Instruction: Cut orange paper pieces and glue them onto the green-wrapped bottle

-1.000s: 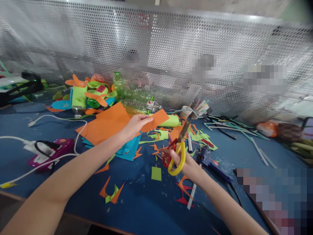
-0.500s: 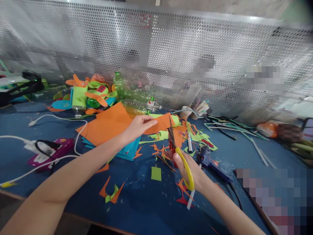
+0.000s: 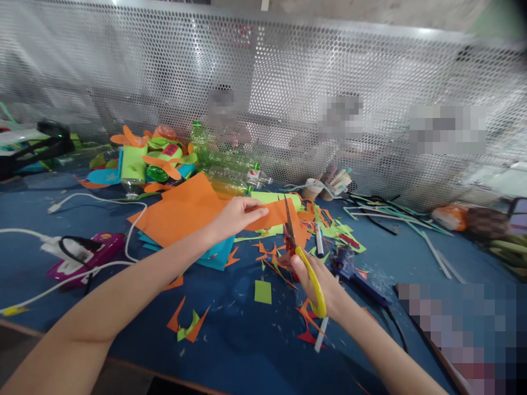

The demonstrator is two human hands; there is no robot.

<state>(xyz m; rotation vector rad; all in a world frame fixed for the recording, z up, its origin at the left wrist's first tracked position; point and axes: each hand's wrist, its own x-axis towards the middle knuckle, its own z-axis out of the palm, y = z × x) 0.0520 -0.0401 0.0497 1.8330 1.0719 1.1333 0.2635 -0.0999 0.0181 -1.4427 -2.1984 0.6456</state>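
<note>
Item: orange strip (image 3: pixel 275 214), long axis left-right. My left grip (image 3: pixel 239 216) pinches its left end. My right grip (image 3: pixel 325 285) holds scissors (image 3: pixel 297 249), blades pointing far across its right end.

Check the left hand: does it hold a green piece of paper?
No, the left hand pinches an orange paper piece beside the scissors in the right hand.

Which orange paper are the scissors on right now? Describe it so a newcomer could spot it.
On the blue table, look just in front of the lying green bottles. There the left hand pinches a small orange piece, with the scissors in the right hand at its right edge. Unlike the big orange sheet lying flat beside it, it is held in fingers.
</note>
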